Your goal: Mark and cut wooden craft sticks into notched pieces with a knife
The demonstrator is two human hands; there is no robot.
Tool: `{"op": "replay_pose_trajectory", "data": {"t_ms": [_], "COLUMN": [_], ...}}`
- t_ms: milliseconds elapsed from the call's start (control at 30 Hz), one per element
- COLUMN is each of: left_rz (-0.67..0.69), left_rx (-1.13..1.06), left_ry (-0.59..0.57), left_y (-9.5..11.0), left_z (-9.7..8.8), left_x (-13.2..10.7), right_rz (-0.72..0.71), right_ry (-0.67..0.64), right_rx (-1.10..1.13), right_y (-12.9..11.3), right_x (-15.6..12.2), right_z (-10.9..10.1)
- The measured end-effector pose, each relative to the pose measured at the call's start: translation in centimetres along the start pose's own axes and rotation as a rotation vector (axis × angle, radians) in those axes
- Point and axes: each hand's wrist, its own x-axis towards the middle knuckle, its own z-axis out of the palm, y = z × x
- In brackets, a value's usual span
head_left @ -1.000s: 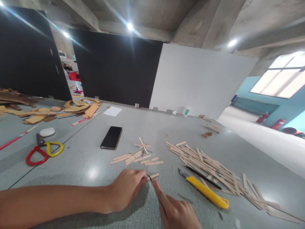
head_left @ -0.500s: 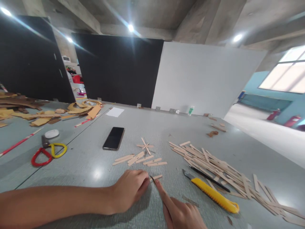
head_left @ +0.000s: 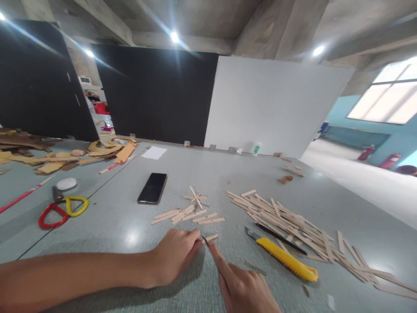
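My left hand (head_left: 179,252) is closed on a wooden craft stick (head_left: 212,238), whose far end juts out past my fingertips. My right hand (head_left: 243,282) pinches a thin dark blade (head_left: 205,240), the index finger stretched along its back. The blade's tip lies against the stick close to my left fingers; most of its length is hidden by my hand. Beyond the hands lie several short cut craft sticks (head_left: 182,214) and a star of crossed sticks (head_left: 196,198). A yellow utility knife (head_left: 286,259) rests to the right of my right hand.
A heap of long craft sticks (head_left: 286,219) with a black pen-like tool (head_left: 282,239) spreads at the right. To the left are a phone (head_left: 152,188), red-and-yellow-handled scissors (head_left: 61,211), a white mouse (head_left: 67,184) and leather-like scraps (head_left: 55,158). Upright panels (head_left: 156,95) border the table's back.
The whole view has shifted slightly, so things appear a little further left. Both hands keep their hold on the stick and blade, with hardly any movement between them.
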Motion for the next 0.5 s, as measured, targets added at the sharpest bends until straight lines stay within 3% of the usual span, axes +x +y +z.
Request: {"op": "replay_pose_trajectory", "data": {"t_ms": [500], "left_rz": [0.003], "left_rx": [-0.007], "left_ry": [-0.059], "left_y": [-0.5], "left_z": [0.11], "left_x": [0.14], "right_rz": [-0.003], "right_ry": [0.032], "right_rx": [0.009], "right_y": [-0.3], "right_x": [0.07], "right_z": [-0.39]}}
